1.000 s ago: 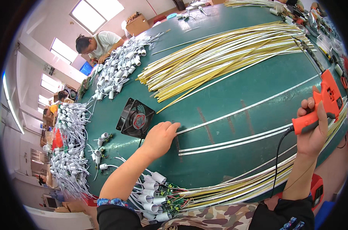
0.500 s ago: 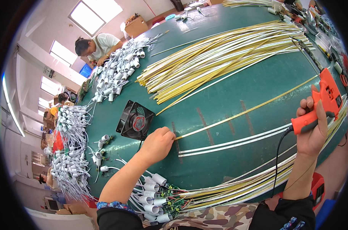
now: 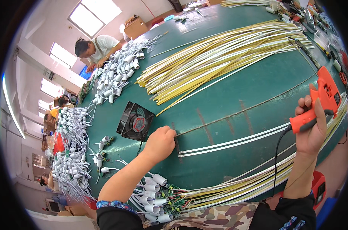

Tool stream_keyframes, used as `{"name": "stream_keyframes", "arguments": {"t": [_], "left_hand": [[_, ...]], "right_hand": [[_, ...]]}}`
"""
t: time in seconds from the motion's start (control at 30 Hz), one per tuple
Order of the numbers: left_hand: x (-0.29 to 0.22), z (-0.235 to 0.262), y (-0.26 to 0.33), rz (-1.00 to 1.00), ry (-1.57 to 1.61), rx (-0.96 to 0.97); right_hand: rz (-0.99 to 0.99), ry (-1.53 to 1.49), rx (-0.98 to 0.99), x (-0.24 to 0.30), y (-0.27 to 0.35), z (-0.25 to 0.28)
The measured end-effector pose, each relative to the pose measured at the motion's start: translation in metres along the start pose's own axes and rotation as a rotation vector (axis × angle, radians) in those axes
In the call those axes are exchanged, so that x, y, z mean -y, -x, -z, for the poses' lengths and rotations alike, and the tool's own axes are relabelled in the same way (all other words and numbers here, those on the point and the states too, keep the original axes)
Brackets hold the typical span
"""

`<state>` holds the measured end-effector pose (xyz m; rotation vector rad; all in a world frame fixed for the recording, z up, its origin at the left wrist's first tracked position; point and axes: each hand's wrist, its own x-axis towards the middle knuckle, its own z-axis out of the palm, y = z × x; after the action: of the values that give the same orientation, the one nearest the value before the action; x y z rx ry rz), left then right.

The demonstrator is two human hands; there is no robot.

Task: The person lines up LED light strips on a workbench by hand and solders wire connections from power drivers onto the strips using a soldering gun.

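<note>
Thin strip [image 3: 227,116] slants across the green table [image 3: 204,172], seen nearly edge-on, its left end at your left hand [image 3: 160,142]. That forearm reaches up and rightward from the lower edge, back of the hand uppermost, fingertips pinched on the strip's end. Your right forearm stands almost upright; your right hand [image 3: 311,132] has its fingers wrapped round an orange-and-black soldering gun [image 3: 328,100], its nose pointing up and leftward.
</note>
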<state>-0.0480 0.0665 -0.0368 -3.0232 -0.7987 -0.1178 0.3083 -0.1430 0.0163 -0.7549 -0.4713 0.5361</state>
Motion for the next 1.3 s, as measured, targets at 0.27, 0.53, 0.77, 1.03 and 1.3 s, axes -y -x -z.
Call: {"name": "stream_keyframes", "arguments": {"t": [0.27, 0.53, 0.77, 1.03, 1.3], "left_hand": [[0.016, 0.02, -0.005, 0.699, 1.222, 0.202], [-0.002, 0.014, 0.005, 0.66, 1.182, 0.467], [-0.008, 0.013, -0.002, 0.613, 0.944, 0.445], [0.012, 0.023, -0.037, 0.426, 0.397, 0.393], [0.053, -0.009, -0.061, 0.305, -0.351, 0.104]], "right_hand": [[-0.009, 0.007, -0.034, 0.002, 0.0, 0.002], [-0.011, -0.007, -0.013, 0.0, -0.003, 0.004], [-0.011, 0.001, 0.013, -0.001, -0.003, 0.005], [-0.009, 0.001, 0.003, -0.003, -0.003, 0.008], [-0.013, -0.009, -0.067, -0.003, -0.002, -0.002]]}}
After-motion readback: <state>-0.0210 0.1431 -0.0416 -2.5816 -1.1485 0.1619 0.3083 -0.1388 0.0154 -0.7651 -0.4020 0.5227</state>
